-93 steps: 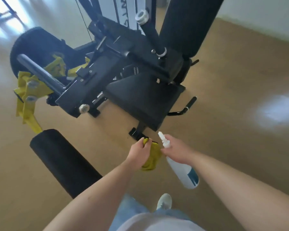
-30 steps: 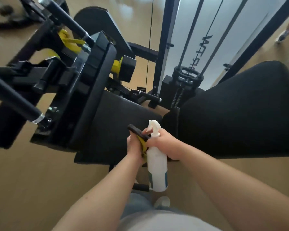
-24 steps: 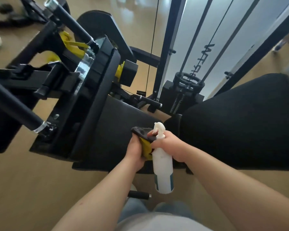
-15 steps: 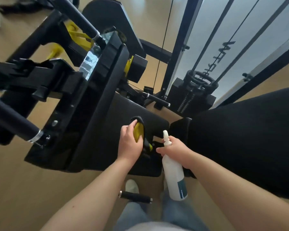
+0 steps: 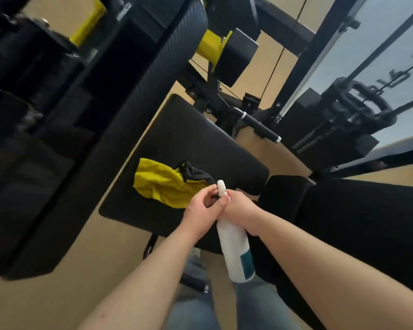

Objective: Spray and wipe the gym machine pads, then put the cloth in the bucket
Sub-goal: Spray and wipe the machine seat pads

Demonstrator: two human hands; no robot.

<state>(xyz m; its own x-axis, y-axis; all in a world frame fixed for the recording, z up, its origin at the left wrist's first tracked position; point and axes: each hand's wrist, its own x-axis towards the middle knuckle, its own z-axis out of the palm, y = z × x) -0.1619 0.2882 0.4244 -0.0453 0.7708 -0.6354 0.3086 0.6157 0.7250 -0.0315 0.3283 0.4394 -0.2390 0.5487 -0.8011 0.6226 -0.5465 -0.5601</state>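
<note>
Gripping spray bottle [image 5: 234, 246] by the neck with right hand [image 5: 239, 208] at frame centre, lengthwise near-upright, nozzle [image 5: 220, 186] up-frame, base toward lower right. Pinching at that nozzle with left hand [image 5: 200, 210]. Let go of yellow cloth [image 5: 162, 184], lying spread on seat pad [image 5: 200, 139] just left.

The left forearm [image 5: 141, 282] and the right forearm [image 5: 320, 258] are shown bare from the lower edge of the frame to the wrists. The left hand [image 5: 200, 209] and the right hand [image 5: 240, 208] are likewise uncovered. Faded blue denim jeans [image 5: 260, 306] are worn on both legs. A pale shoe [image 5: 196, 253], blurred, is glimpsed between the arms.
</note>
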